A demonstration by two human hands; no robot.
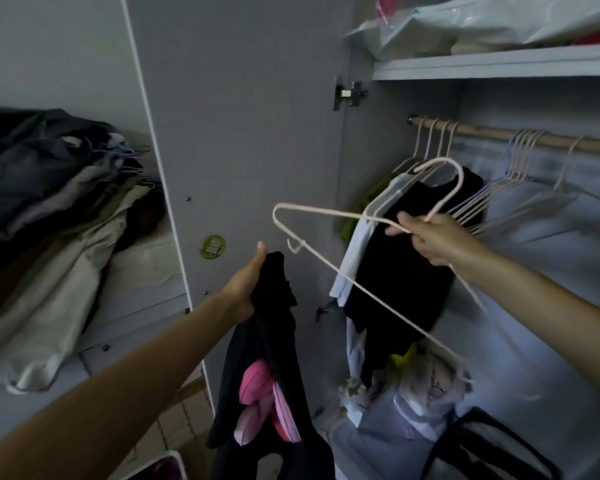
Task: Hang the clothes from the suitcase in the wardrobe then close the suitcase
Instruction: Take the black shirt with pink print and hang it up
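Observation:
My left hand [248, 284] grips a black garment with a pink patch [267, 368], which hangs down in front of the open wardrobe door [243, 116]. My right hand [430, 239] holds a white wire hanger [329, 271] by its neck, tilted, with its hook up near the wooden rail [499, 133]. On the rail hang a black top [406, 271], a white garment [357, 247] and several empty hangers [520, 157]. At the bottom left edge shows a corner of a pale-rimmed case [160, 467] with pink cloth inside, perhaps the suitcase.
A pile of clothes [56, 209] lies on a surface at the left. The shelf [499, 62] above the rail holds plastic bags. Bags and bundles [426, 403] fill the wardrobe floor. A hinge [349, 93] sticks out on the door edge.

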